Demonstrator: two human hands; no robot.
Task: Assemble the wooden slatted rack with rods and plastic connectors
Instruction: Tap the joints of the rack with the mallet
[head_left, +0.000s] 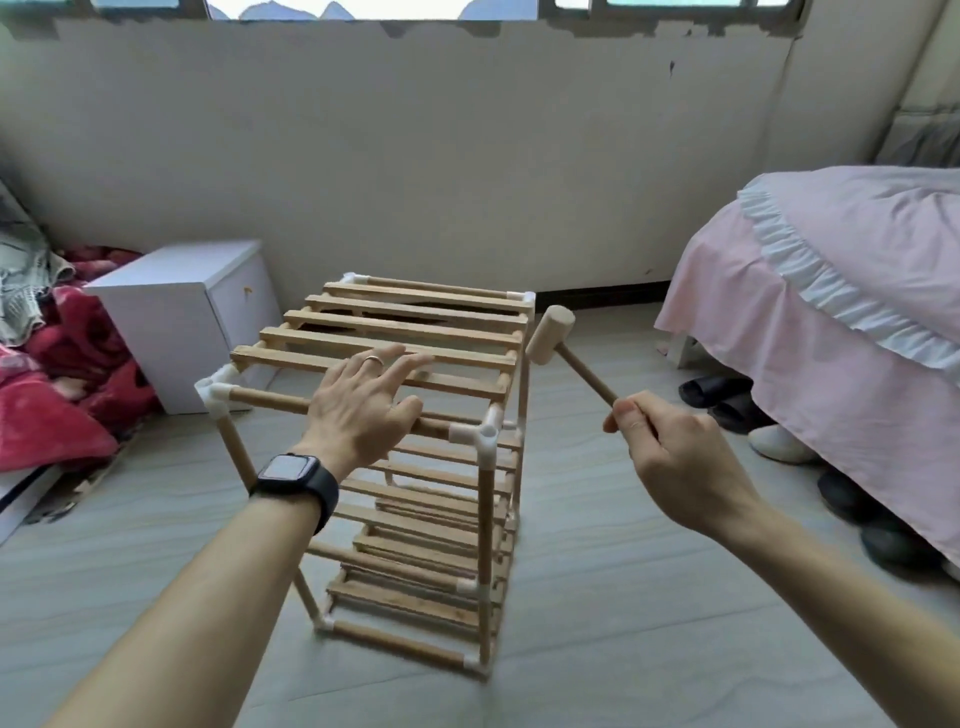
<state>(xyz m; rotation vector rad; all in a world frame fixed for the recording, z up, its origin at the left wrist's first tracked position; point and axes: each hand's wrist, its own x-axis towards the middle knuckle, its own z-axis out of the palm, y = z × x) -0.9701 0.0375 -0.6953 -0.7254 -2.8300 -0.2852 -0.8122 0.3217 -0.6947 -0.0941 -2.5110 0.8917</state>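
Standing upright on the floor (623, 597), the rack (395, 340) fills the middle of the view, its top tier of slats facing up and lower tiers showing beneath. White connectors (480, 434) join the rods at the corners of the top tier and at the feet. The left hand (363, 410) lies on the near top rod (270, 401), between the two near corner connectors and closer to the right one. Its palm rests on the rod, and its fingers (410, 364) are straight and spread, reaching forward over the nearest slats; whether the tips touch the wood is hard to tell. It grips nothing. A ring (373, 359) sits on one finger and a dark watch (291, 475) on the wrist.

The right hand (670, 452) is off to the right of the rack and apart from it, its fingers curled round the end of the handle of the mallet (550, 335). The handle slants up and to the left, so the wooden head hangs tilted just beside the rack's right edge, near the far right corner. Whether the head touches the frame cannot be told.

A white box (171, 312) stands on the floor left of the rack, with a red blanket (62, 374) beyond it. A bed (831, 270) with a pink cover stands at the right, with shoes (722, 392) under its edge.
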